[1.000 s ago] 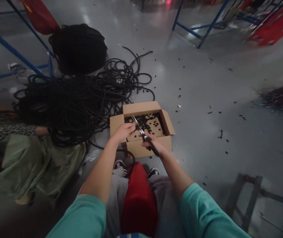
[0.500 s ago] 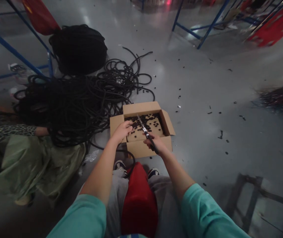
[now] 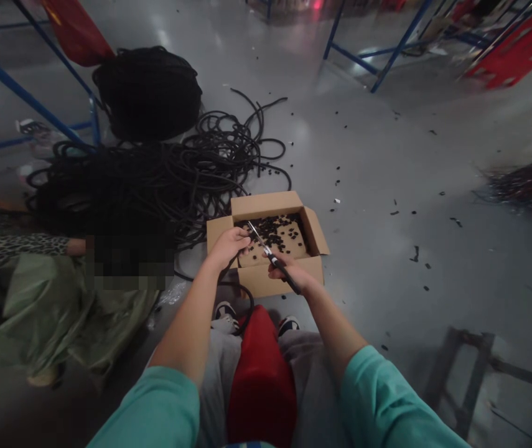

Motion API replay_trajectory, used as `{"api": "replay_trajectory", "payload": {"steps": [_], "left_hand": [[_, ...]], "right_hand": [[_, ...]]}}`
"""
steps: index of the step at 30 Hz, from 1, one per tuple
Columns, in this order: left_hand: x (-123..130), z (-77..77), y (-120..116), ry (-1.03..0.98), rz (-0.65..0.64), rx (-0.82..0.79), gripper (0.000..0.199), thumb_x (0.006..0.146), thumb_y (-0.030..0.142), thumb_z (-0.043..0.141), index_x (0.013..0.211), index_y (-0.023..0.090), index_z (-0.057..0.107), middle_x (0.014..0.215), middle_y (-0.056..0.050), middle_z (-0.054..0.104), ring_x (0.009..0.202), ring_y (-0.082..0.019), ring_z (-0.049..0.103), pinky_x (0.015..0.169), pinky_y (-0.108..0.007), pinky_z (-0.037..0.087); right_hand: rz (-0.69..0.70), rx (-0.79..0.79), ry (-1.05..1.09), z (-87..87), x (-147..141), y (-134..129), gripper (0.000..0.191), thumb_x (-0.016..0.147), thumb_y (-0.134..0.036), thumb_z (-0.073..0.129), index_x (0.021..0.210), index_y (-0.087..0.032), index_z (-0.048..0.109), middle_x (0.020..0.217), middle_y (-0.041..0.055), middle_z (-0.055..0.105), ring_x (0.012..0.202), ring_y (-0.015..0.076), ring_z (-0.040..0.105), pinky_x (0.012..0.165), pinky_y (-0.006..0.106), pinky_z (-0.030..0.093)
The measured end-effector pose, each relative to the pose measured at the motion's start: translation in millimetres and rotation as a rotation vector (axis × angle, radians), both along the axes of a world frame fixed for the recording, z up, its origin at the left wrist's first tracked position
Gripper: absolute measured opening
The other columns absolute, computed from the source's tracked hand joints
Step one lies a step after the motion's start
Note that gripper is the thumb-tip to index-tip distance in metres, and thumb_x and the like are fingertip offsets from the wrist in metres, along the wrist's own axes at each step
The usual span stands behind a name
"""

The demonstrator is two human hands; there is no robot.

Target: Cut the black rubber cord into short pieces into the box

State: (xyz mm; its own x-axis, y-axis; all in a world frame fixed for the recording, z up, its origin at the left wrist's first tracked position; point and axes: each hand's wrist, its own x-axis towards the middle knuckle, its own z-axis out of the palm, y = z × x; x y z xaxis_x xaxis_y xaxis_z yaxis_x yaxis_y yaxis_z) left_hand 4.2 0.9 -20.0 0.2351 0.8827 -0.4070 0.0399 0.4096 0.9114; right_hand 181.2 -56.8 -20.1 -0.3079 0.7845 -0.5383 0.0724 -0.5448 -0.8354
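Observation:
My right hand [image 3: 294, 274] is closed round the dark handles of a pair of scissors [image 3: 264, 246], whose blades point away and to the left over the box. My left hand [image 3: 228, 247] is closed, thumb and fingers pinched on a black cord [image 3: 251, 301] that runs under the wrist and loops down near my shoe. The tips of the blades lie right by the left fingertips; the cord's end is mostly hidden by the fingers. Beneath both hands stands an open cardboard box [image 3: 266, 281] with many short black cut pieces [image 3: 272, 231] in it.
A large tangle of black cord [image 3: 172, 180] and a thick black coil [image 3: 149, 93] lie to the left. A co-worker's patterned sleeve [image 3: 18, 246] shows at far left. A red stool [image 3: 263, 379] is between my legs. Black scraps dot the floor [image 3: 368, 149].
The scissors have swung left, bringing the blades closer to my left fingertips. My left hand has hardly shifted, its fingers now drawn together more.

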Motion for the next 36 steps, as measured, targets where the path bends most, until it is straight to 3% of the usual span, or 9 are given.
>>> {"api": "replay_trajectory", "payload": {"steps": [13,24,30,36], "left_hand": [[-2.5,8.4,-2.0,0.070,-0.141,0.033,0.016,0.062,0.017,0.061,0.072,0.011,0.051,0.059,0.002,0.057,0.040,-0.004,0.045,0.041,-0.019,0.032],[-2.8,10.8,-1.0,0.078,-0.112,0.069,0.017,0.060,0.021,0.064,0.067,0.012,0.052,0.049,0.004,0.051,0.042,-0.005,0.046,0.045,-0.020,0.036],[-1.6,12.2,-2.0,0.117,-0.099,0.107,0.021,0.057,0.023,0.066,0.067,0.013,0.051,0.048,0.005,0.049,0.042,-0.005,0.044,0.044,-0.019,0.033],[0.0,8.8,0.0,0.235,-0.096,0.176,0.024,0.054,0.022,0.066,0.069,0.013,0.050,0.057,0.004,0.051,0.050,-0.006,0.047,0.049,-0.020,0.037]], "right_hand": [[0.038,-0.009,-0.008,-0.5,-0.9,-0.9,0.057,0.046,-0.014,0.060,0.103,-0.016,0.056,0.061,-0.0061,0.050,0.060,0.0092,0.044,0.058,0.023,0.033],[-0.028,0.176,-0.102,-17.2,-4.7,-0.6,0.052,0.050,-0.019,0.061,0.102,-0.017,0.059,0.062,-0.0063,0.047,0.061,0.0093,0.041,0.060,0.023,0.035],[-0.042,0.130,-0.061,-13.2,-5.3,0.5,0.048,0.047,-0.018,0.061,0.095,-0.016,0.062,0.051,-0.0082,0.039,0.050,0.0072,0.035,0.051,0.021,0.030],[-0.072,0.061,-0.048,-10.2,-6.0,0.3,0.044,0.046,-0.016,0.059,0.089,-0.015,0.063,0.045,-0.0080,0.042,0.043,0.0064,0.034,0.044,0.021,0.027]]}}
